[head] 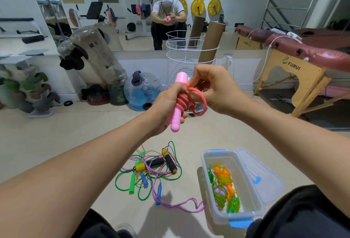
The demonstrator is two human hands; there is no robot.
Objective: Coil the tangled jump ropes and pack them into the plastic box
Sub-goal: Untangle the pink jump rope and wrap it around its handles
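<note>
My left hand (166,109) grips the pink handles of a pink jump rope (179,101), its cord wound in several turns around them. My right hand (216,90) pinches a loose loop of that pink cord beside the handles. Both hands are raised in mid-air above the floor. Below them lies a tangled pile of jump ropes (151,169): green, purple and pale cords with black foam, green and blue handles. To the right stands the clear plastic box (208,177) with blue clips, lid open, holding coiled orange, green and purple ropes (224,188).
A white wire basket (181,61) with cardboard tubes stands behind my hands. Water-filled bags and a dumbbell rack line the left wall. A folding massage table (295,63) stands at the right. A mirror on the wall ahead reflects a person.
</note>
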